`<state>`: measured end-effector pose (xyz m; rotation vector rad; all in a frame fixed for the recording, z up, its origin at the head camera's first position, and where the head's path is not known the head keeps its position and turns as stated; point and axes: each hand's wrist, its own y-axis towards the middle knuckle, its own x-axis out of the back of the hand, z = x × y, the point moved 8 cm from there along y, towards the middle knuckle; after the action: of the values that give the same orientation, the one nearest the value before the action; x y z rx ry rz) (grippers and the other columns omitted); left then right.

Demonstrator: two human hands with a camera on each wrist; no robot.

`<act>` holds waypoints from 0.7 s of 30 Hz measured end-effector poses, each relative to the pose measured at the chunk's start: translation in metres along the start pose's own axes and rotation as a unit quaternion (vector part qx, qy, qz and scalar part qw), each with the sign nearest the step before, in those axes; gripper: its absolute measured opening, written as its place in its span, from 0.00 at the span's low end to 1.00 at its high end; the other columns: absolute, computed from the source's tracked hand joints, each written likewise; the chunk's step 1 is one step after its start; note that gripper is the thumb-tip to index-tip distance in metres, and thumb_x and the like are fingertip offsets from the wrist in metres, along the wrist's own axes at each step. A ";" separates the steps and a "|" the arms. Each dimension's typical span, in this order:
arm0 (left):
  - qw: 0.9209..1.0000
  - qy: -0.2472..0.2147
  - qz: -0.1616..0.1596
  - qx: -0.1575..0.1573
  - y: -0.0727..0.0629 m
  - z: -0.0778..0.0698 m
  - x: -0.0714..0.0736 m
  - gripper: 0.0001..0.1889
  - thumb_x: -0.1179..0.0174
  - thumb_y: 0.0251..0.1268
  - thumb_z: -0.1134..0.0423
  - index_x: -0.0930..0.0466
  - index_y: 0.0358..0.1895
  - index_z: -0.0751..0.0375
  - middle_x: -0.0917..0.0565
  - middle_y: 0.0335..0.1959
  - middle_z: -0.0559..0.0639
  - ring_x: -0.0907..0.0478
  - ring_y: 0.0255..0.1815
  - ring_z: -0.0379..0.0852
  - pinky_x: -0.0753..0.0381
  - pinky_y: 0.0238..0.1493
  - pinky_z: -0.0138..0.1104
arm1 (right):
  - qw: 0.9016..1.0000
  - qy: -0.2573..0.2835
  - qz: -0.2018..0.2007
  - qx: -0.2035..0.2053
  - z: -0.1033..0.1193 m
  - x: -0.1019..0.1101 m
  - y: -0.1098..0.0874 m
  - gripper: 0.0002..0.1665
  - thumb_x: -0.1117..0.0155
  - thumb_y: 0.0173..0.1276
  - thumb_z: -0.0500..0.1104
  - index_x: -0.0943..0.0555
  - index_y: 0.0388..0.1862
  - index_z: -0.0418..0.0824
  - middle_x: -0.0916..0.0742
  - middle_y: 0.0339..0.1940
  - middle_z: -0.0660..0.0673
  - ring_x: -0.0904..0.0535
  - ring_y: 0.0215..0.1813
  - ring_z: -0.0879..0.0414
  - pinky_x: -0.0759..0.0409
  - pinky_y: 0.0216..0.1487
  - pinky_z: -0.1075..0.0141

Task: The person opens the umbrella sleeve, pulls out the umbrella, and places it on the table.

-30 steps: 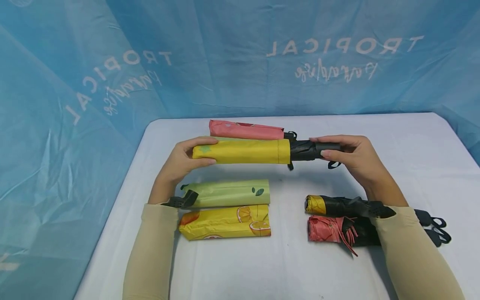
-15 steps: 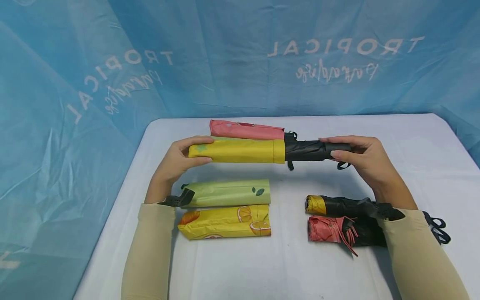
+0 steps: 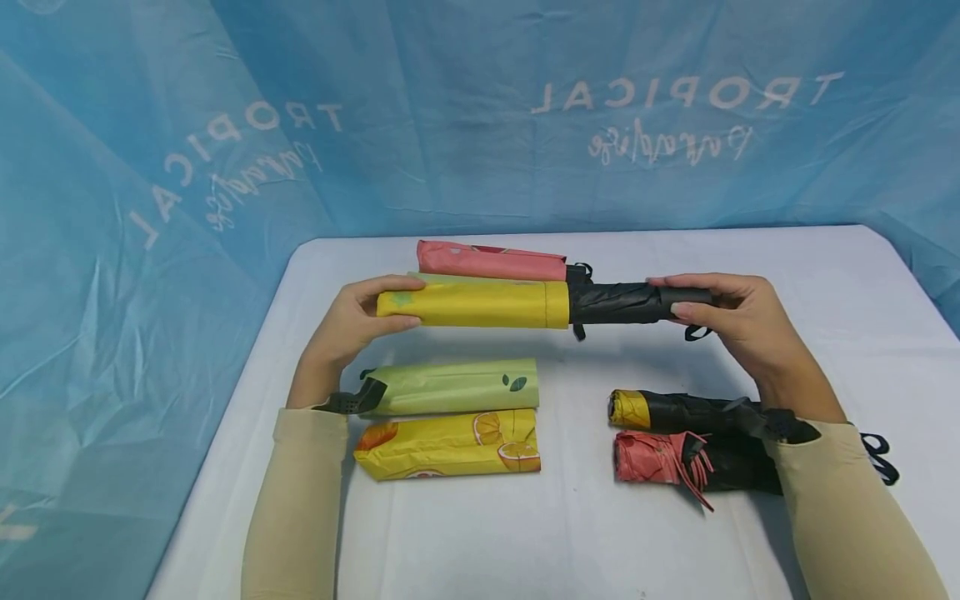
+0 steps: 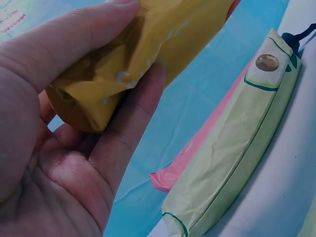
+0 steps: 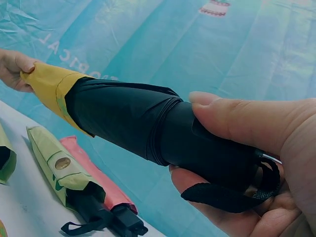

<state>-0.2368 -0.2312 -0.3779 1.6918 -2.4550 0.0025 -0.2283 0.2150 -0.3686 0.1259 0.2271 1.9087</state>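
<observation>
There were five umbrellas (image 3: 618,303), three partly sleeved and two bare, plus two loose sleeves (image 3: 453,387) and one table (image 3: 480,537).

Plain beige sleeves (image 3: 298,508), lower left and lower right of the frame, meet black wristbands (image 3: 347,402); the hands (image 3: 347,325) are bare.

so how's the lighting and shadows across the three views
Head: bright, even light, soft shadow on the table below the held yellow cover; left wrist: dimmer, the cover's lettering hard to read; right wrist: dim too, the handle nearly black.
</observation>
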 end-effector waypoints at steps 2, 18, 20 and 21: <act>1.000 0.002 0.001 -0.001 0.000 0.001 0.001 0.23 0.30 0.65 0.70 0.18 0.63 0.60 0.24 0.63 0.59 0.24 0.49 0.54 0.15 0.46 0.34 | 1.000 -0.004 -0.001 0.001 0.000 0.001 0.000 0.21 0.37 0.70 0.25 0.21 0.61 0.22 0.13 0.59 0.41 0.22 0.62 0.46 0.17 0.43 0.68; 1.000 0.002 -0.011 -0.001 -0.002 0.005 0.009 0.24 0.30 0.65 0.72 0.19 0.64 0.62 0.24 0.62 0.60 0.23 0.47 0.52 0.16 0.44 0.33 | 1.000 0.016 -0.010 0.011 0.000 0.023 -0.013 0.21 0.41 0.71 0.21 0.24 0.62 0.19 0.14 0.60 0.37 0.23 0.64 0.45 0.17 0.49 0.67; 1.000 0.004 -0.011 0.002 -0.002 0.007 0.010 0.24 0.30 0.65 0.72 0.19 0.64 0.62 0.24 0.62 0.60 0.22 0.47 0.51 0.16 0.44 0.33 | 1.000 0.023 -0.008 0.013 -0.001 0.028 -0.016 0.22 0.42 0.71 0.20 0.25 0.63 0.18 0.15 0.60 0.36 0.23 0.65 0.45 0.16 0.49 0.66; 1.000 0.005 -0.011 0.004 -0.003 0.008 0.010 0.24 0.30 0.65 0.72 0.19 0.64 0.62 0.24 0.63 0.59 0.22 0.47 0.51 0.16 0.44 0.33 | 1.000 0.023 -0.009 0.013 -0.002 0.030 -0.018 0.22 0.42 0.71 0.20 0.26 0.63 0.18 0.15 0.60 0.36 0.23 0.65 0.45 0.16 0.49 0.66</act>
<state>-0.2387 -0.2423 -0.3845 1.7176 -2.4320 0.0174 -0.2228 0.2492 -0.3750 0.0962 0.2830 1.8916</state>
